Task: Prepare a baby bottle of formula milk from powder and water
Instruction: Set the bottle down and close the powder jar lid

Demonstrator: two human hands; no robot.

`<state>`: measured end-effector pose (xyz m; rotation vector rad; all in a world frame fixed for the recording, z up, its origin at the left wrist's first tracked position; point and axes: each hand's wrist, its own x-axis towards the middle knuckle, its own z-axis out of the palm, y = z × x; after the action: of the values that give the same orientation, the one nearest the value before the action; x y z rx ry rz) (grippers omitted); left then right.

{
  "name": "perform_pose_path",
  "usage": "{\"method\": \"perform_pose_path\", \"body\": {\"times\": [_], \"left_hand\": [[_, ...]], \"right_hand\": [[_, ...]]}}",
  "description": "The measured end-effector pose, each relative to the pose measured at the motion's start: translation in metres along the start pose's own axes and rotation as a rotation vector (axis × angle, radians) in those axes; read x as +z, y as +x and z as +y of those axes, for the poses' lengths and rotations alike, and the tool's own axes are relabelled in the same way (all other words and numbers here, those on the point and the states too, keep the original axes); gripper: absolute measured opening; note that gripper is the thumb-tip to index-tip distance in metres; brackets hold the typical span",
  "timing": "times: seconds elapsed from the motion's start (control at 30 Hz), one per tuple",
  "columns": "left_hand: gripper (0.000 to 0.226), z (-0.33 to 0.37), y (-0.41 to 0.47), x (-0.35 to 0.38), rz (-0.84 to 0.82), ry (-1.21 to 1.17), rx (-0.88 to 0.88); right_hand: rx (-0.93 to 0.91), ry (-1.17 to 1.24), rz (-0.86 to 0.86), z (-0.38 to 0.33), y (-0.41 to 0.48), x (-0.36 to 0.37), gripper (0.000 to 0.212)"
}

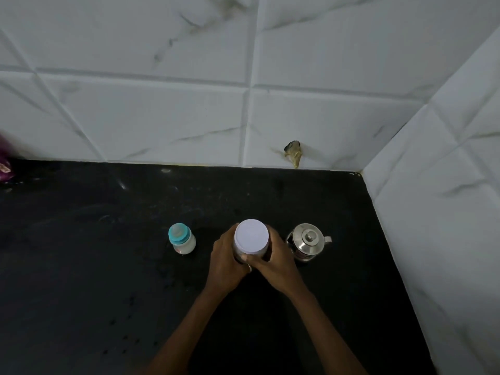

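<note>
A jar with a white lid [251,234] stands in the middle of the black counter [81,266]. My left hand [226,259] wraps its left side and my right hand [273,262] wraps its right side and front. The jar's body is mostly hidden by my fingers. To the left stands a small baby bottle [182,239] with a teal cap and white contents low inside. A steel kettle [308,241] with a knobbed lid and a spout pointing right stands just right of the jar.
White marbled tile walls [189,117] close the counter at the back and on the right, forming a corner. A purple packet [5,166] lies at the far left edge. Small droplets or specks dot the counter front left.
</note>
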<state>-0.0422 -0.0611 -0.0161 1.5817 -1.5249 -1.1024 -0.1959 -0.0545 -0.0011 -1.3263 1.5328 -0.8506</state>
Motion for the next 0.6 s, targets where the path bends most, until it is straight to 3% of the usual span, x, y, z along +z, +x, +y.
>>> {"method": "perform_pose_path", "body": {"times": [0.6], "left_hand": [[0.103, -0.036, 0.009, 0.014, -0.031, 0.079, -0.011]], "right_hand": [[0.018, -0.021, -0.03, 0.031, 0.013, 0.006, 0.079]]}}
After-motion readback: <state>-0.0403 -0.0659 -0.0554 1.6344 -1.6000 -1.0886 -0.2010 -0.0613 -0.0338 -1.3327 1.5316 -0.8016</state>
